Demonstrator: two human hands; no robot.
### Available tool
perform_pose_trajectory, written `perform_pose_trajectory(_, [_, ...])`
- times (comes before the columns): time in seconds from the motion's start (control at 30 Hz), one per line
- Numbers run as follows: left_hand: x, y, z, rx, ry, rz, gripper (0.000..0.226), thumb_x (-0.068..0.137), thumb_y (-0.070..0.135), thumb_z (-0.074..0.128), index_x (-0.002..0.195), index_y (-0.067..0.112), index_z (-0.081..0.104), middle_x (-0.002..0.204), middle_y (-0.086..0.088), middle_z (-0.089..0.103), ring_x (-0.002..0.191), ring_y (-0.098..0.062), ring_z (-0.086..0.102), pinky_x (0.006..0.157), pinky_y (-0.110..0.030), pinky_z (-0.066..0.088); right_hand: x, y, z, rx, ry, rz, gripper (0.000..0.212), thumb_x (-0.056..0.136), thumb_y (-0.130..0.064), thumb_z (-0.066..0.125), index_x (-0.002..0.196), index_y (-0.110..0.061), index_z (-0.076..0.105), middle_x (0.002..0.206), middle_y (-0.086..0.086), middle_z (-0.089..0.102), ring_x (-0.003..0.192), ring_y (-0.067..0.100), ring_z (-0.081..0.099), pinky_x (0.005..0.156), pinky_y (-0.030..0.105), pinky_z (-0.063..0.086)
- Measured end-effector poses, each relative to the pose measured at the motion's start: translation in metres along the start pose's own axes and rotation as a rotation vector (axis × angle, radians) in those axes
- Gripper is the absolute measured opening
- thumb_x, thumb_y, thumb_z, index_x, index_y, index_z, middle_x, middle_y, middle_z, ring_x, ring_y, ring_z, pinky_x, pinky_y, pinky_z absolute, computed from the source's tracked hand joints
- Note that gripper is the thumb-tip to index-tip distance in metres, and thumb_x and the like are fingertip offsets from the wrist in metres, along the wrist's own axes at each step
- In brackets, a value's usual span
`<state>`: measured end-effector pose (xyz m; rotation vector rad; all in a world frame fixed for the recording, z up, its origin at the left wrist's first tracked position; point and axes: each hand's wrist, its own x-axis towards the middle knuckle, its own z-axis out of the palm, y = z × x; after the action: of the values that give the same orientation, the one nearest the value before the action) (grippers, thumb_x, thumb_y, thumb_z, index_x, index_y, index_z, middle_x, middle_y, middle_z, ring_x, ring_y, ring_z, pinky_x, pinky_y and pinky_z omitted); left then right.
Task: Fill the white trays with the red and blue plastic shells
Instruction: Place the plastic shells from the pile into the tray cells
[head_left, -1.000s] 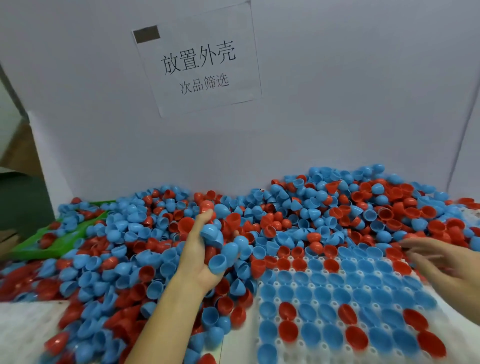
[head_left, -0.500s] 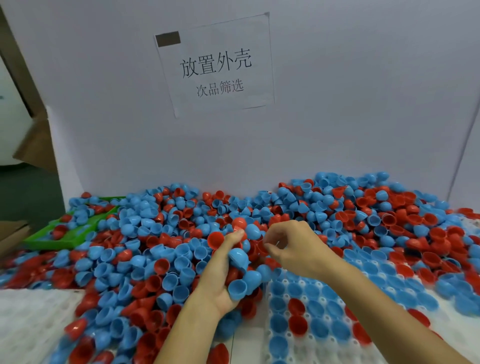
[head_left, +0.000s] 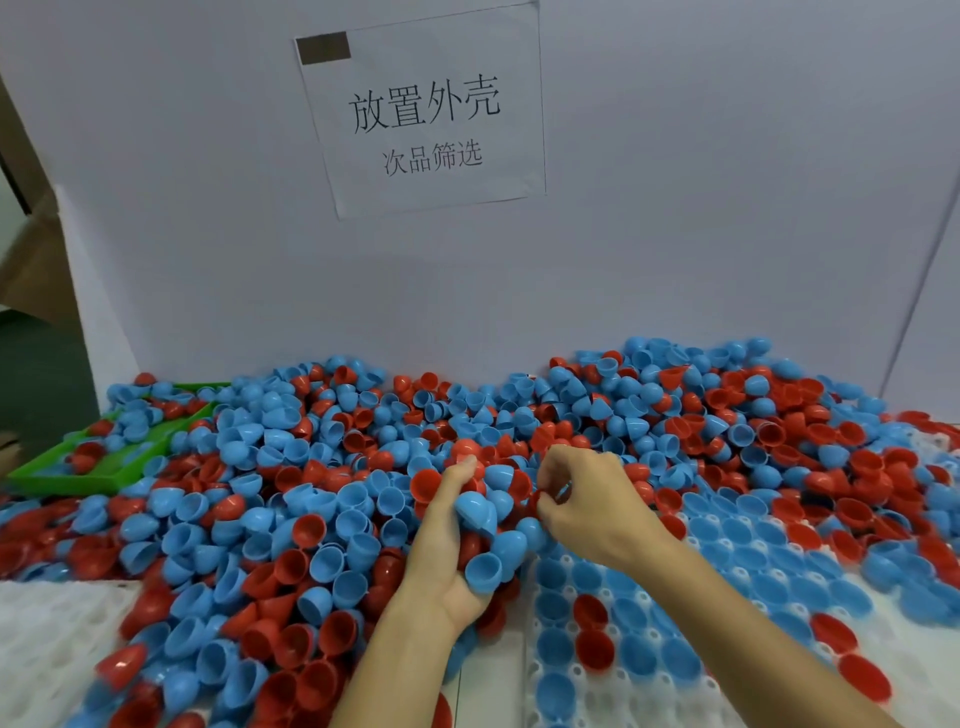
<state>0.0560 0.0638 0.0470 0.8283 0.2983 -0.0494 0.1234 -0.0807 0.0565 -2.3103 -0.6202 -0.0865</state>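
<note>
The left hand (head_left: 441, 551) cradles a clutch of blue shells (head_left: 480, 512). The right hand (head_left: 587, 499), at its three o'clock, pinches something small at that clutch. The part-filled white tray (head_left: 540, 691) lies at five o'clock, nearer the right hand.

Left hand (head_left: 441, 545) cupped palm-up, fingers curled. Right hand (head_left: 587, 504) just right of it, fingertips pinched together.

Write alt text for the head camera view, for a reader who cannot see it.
A left hand cradles a handful of blue and red plastic half-shells while the right hand picks at them with curled fingers, above a huge loose pile of shells. A partly filled white moulded tray lies lower right; a green plastic tray sits far left.
</note>
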Motion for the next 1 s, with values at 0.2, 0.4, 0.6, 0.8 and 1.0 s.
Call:
perform_pose_trajectory(0.2, [0.006, 0.002, -0.006, -0.065, -0.047, 0.008, 0.049, 0.092, 0.045, 0.063, 0.117, 0.004, 0.074, 0.120, -0.019, 0.071, 0.098, -0.030, 0.071, 0.076, -0.039, 0.060, -0.008, 0.004, -0.007, 0.111, 0.023, -0.052, 0.038, 0.090, -0.002, 0.061, 0.098, -0.036, 0.048, 0.062, 0.015, 0.064, 0.042, 0.012, 0.052, 0.045, 0.022, 0.050])
perform_pose_trajectory(0.4, [0.001, -0.001, -0.017, -0.136, -0.056, 0.043, 0.037, 0.085, 0.044, 0.070, 0.098, 0.010, 0.076, 0.098, -0.012, 0.071, 0.080, -0.025, 0.070, 0.065, -0.035, 0.061, -0.028, 0.014, -0.025, 0.270, -0.072, 0.064, 0.033, 0.093, -0.001, 0.055, 0.095, -0.033, 0.063, 0.066, 0.004, 0.072, 0.054, 0.020, 0.072, 0.048, 0.025, 0.056])
perform_pose_trajectory(0.6, [-0.015, -0.002, -0.016, -0.137, -0.036, 0.042, 0.041, 0.084, 0.046, 0.070, 0.102, 0.009, 0.072, 0.097, -0.010, 0.071, 0.077, -0.023, 0.070, 0.063, -0.033, 0.061, -0.051, 0.018, -0.039, 0.094, -0.172, 0.097, 0.019, 0.095, -0.011, 0.064, 0.088, -0.028, 0.064, 0.075, -0.001, 0.073, 0.059, 0.012, 0.072, 0.061, 0.028, 0.061])
perform_pose_trajectory(0.8, [-0.034, -0.006, -0.015, -0.135, -0.041, 0.023, 0.040, 0.078, 0.049, 0.073, 0.079, 0.010, 0.079, 0.088, -0.009, 0.068, 0.076, -0.025, 0.069, 0.066, -0.035, 0.059, -0.091, 0.007, -0.050, -0.254, -0.253, -0.010, 0.013, 0.094, -0.024, 0.065, 0.095, -0.037, 0.063, 0.086, -0.018, 0.060, 0.075, 0.003, 0.061, 0.066, 0.018, 0.049])
perform_pose_trajectory(1.0, [-0.050, -0.014, -0.009, -0.119, -0.046, 0.000, 0.034, 0.087, 0.047, 0.068, 0.098, 0.014, 0.073, 0.090, -0.006, 0.068, 0.077, -0.021, 0.068, 0.063, -0.034, 0.059, -0.127, -0.013, -0.034, -0.374, -0.325, -0.026, 0.009, 0.090, -0.030, 0.067, 0.099, -0.032, 0.069, 0.091, -0.020, 0.053, 0.082, 0.002, 0.052, 0.067, 0.017, 0.041])
